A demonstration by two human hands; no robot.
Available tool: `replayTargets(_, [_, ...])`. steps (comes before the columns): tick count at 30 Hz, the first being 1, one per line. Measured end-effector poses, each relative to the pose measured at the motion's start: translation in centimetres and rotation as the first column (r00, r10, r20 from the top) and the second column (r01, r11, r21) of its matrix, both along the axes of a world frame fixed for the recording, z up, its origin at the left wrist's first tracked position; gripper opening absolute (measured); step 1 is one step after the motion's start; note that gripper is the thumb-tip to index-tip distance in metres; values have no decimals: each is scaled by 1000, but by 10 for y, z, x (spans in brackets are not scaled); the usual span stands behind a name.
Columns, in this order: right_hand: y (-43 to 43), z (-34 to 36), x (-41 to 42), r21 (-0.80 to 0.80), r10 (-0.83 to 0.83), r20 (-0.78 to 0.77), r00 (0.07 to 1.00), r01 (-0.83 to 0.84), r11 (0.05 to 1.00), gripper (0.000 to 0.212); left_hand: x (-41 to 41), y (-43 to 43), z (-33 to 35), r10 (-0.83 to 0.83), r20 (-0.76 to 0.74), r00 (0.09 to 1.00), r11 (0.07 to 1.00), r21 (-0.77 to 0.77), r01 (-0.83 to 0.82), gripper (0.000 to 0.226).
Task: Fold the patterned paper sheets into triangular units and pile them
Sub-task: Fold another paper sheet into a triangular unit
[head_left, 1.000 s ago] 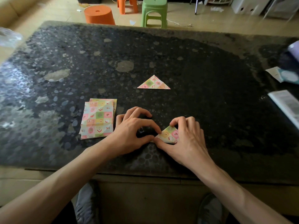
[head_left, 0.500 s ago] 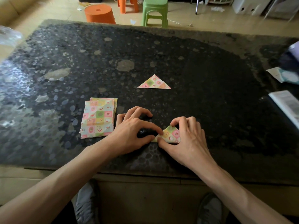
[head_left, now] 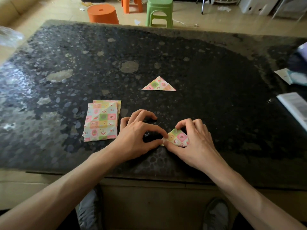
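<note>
Left hand (head_left: 137, 135), right hand (head_left: 197, 143): fingers curled, thumb-index tips pinched, nearly touching (2 bare forearms converging).

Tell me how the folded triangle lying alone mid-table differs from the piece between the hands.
The lone triangle lies flat and untouched farther up the table; the held piece sits near the front edge, pinched by the left hand at its left corner and the right hand over its right side. The lone triangle shows whole; the held piece is partly hidden by the hands. Both carry the same pastel checked print.
</note>
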State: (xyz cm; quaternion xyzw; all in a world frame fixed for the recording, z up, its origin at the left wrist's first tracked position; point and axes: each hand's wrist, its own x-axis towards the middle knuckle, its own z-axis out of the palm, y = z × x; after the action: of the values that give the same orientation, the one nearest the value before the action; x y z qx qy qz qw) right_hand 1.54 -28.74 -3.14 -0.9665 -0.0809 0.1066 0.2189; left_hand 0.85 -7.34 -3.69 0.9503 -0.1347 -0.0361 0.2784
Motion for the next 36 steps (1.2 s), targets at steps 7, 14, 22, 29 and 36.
replayTargets(7, [-1,5,3,29,-10,-42,999,11,1000,61,1,-3,-2,22,1,1000,1000,9,-22,19])
replayTargets(14, [-3,5,2,52,-24,-60,998,27,998,57,1,-4,-4,38,21,999,999,3,-39,21])
replayTargets(22, [-4,8,2,79,-32,-88,996,39,996,52,-1,-8,-2,74,21,997,997,-4,-74,21])
replayTargets(29, [-5,11,2,99,-48,-111,993,59,993,50,-3,-13,-2,116,46,992,993,-24,-115,17])
replayTargets(36, [-9,15,1,63,-38,-119,992,46,997,50,-2,-16,-2,130,51,990,991,-8,-130,18])
